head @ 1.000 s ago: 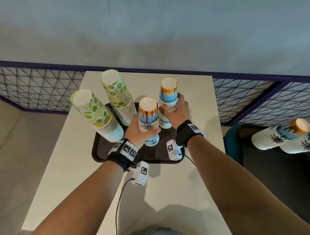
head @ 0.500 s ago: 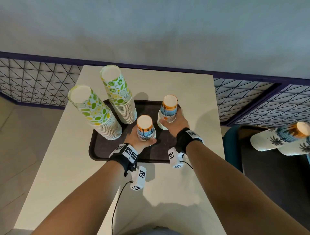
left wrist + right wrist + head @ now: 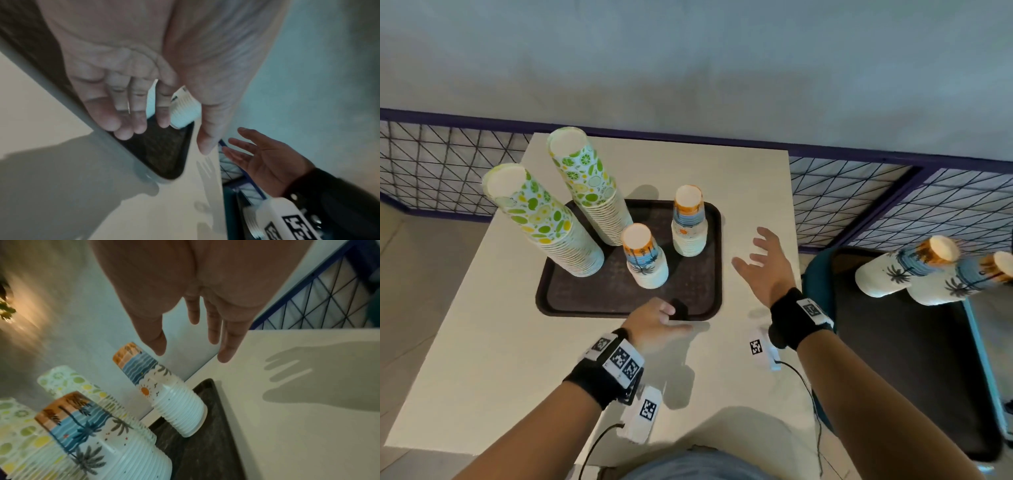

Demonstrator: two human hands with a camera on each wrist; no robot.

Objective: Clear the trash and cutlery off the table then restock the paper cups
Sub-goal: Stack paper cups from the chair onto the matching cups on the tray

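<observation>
Two short stacks of upside-down palm-print paper cups stand on the dark brown tray (image 3: 688, 294): a near stack (image 3: 645, 262) and a far stack (image 3: 688, 222). Behind and left of them rise two tall lime-print stacks (image 3: 541, 219) (image 3: 590, 185). My left hand (image 3: 664, 318) hovers at the tray's front edge, its fingers (image 3: 123, 123) loosely curled round nothing. To the right of the tray my right hand (image 3: 760, 260) hangs over the bare table, fingers (image 3: 213, 331) spread and empty. The right wrist view shows both palm-print stacks (image 3: 98, 434) (image 3: 164, 394) standing free.
The tray sits on a small cream table (image 3: 517, 342) against a wire-mesh fence (image 3: 431, 164). At the right, a cart with a dark top (image 3: 893, 359) carries more palm-print cup stacks (image 3: 893, 270) lying on their sides.
Both hands set the palm-print stacks down on the tray and let go. My left hand drew back toward me; my right hand swung out to the right and spread.
</observation>
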